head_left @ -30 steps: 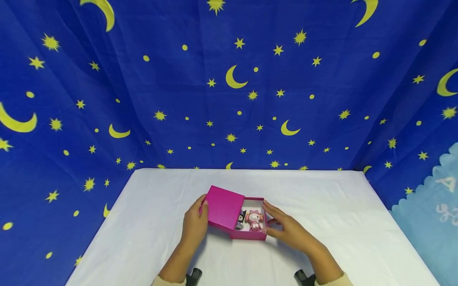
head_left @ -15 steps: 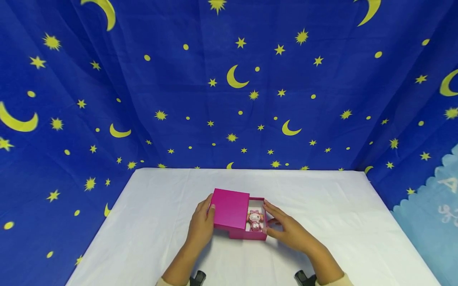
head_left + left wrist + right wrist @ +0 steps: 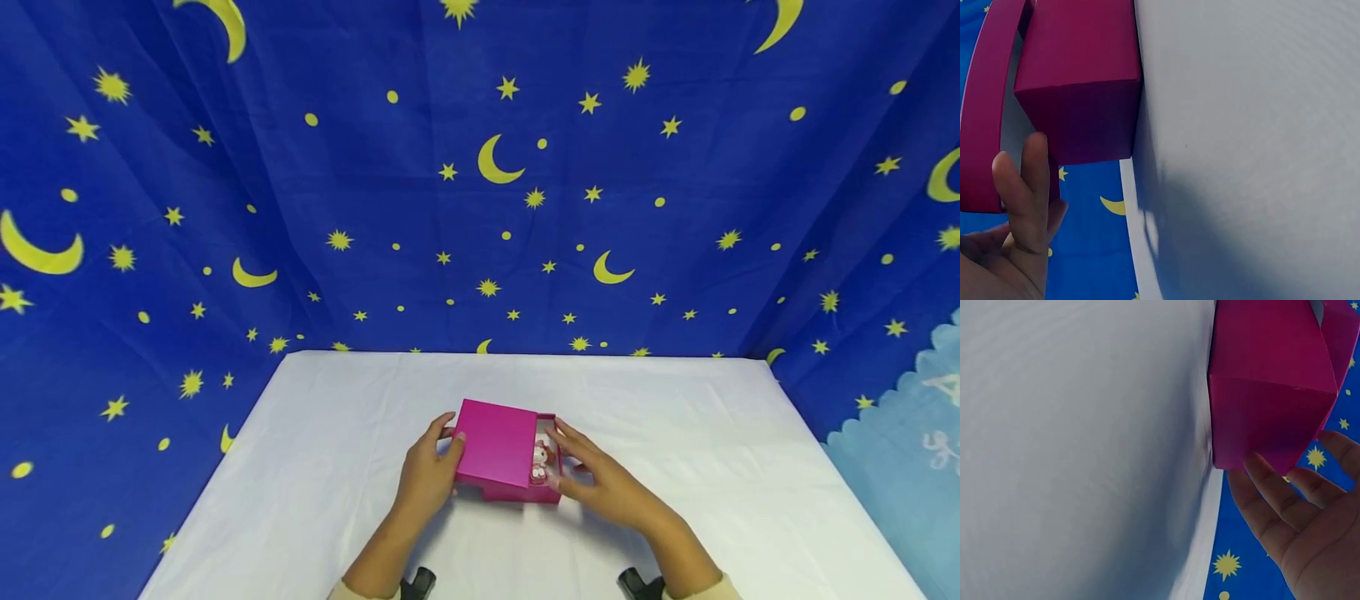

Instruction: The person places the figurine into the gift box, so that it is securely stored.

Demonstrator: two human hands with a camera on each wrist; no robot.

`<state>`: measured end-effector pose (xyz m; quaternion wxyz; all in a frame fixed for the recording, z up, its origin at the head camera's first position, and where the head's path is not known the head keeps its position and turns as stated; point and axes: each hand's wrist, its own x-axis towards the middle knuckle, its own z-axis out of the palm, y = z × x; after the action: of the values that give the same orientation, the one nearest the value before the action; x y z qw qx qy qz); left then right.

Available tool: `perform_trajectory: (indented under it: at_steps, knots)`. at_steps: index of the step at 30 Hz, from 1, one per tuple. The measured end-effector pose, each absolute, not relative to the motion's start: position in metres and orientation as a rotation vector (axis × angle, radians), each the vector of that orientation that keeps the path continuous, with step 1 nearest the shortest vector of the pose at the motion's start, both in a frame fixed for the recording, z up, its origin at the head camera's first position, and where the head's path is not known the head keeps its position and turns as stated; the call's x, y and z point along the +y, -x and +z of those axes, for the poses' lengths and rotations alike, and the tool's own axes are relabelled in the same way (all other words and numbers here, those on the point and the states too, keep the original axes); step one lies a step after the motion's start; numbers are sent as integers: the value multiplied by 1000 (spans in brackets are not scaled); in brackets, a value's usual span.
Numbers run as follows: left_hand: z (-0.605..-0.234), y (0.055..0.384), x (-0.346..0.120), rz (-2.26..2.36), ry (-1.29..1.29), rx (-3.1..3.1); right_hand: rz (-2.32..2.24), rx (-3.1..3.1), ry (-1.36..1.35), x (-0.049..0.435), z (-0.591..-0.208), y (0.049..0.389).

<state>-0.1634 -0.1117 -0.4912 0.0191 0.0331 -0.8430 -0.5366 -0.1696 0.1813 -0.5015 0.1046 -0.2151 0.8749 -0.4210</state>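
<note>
A magenta box point(image 3: 517, 493) stands on the white-covered table, partly under its matching lid point(image 3: 495, 442). The lid sits offset to the left and slightly tilted, so a narrow strip of the box's inside shows at the right. In that strip a small pink and white figurine point(image 3: 539, 458) is half covered. My left hand point(image 3: 429, 471) grips the lid's left edge, thumb on top; its fingers lie along the lid's wall point(image 3: 984, 119) in the left wrist view. My right hand point(image 3: 600, 479) touches the box's right end, and in the right wrist view its fairly straight fingers meet the side wall point(image 3: 1266, 422).
White cloth point(image 3: 360, 400) covers the table around the box. A blue curtain point(image 3: 420, 208) with yellow moons and stars rises behind and at both sides. A light blue scalloped panel point(image 3: 900, 467) hangs at the right.
The lid has moved right over the box with my left hand. A dark-and-white figurine is now hidden, and the pink one is partly covered. My right hand stays at the box's right end.
</note>
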Motion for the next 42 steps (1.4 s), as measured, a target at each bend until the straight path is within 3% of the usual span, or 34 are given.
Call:
perform_trajectory:
  at_steps: [11, 23, 42]
  knots:
    - [-491, 161, -111, -1775, -7, -2624, -1206, 2559, 617, 177, -499, 166]
    - [-486, 160, -111, -1961, 287, -2675, -1220, 2637, 549, 173, -500, 164]
    - [-487, 159, -115, -2004, 395, -2749, -1343, 2601, 549, 181, -495, 170]
